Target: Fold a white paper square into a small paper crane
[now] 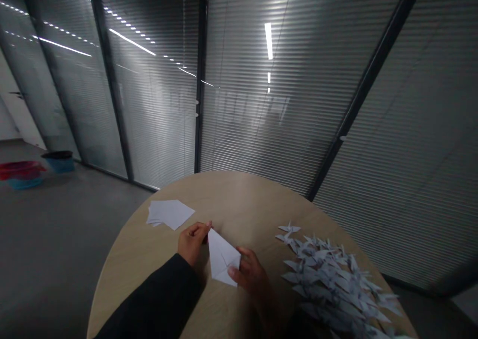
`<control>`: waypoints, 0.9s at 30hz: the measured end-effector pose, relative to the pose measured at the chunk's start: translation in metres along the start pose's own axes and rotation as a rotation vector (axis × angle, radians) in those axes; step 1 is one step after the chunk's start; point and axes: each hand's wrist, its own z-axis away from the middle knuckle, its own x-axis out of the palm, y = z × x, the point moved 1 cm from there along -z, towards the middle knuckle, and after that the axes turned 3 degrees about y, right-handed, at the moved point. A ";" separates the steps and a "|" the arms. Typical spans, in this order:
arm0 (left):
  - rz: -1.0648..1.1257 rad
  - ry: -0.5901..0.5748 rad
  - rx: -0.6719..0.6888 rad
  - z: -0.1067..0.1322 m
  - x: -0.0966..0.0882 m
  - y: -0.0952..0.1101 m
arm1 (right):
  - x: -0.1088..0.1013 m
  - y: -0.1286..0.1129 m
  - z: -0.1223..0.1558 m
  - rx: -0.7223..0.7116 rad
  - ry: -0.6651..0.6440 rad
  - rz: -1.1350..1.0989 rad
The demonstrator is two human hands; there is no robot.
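A partly folded sheet of white paper (221,259), kite-like in outline with crease lines across it, is held between my hands just above the table. My left hand (194,242) pinches its upper left corner, fingers curled together. On the other side, my right hand (251,274) grips the right edge, thumb on top and fingers behind. A small stack of white paper sheets (170,212) lies beyond my left hand. To the right of my right hand spreads a large pile of folded paper cranes (328,274).
The round wooden table (239,189) has its curved far edge close to a glass partition with blinds (254,120). On the floor at left stand a blue bin with a dark liner (61,162) and another with a red liner (23,174).
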 end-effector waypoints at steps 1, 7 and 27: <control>0.022 -0.023 -0.037 -0.001 0.000 0.000 | -0.001 -0.001 0.001 0.015 -0.002 0.007; 0.113 -0.109 -0.137 -0.001 0.000 0.001 | -0.016 -0.022 0.003 -0.051 0.110 0.157; -0.167 -0.938 -0.400 0.027 0.010 -0.001 | -0.028 -0.049 0.007 -0.164 0.172 0.349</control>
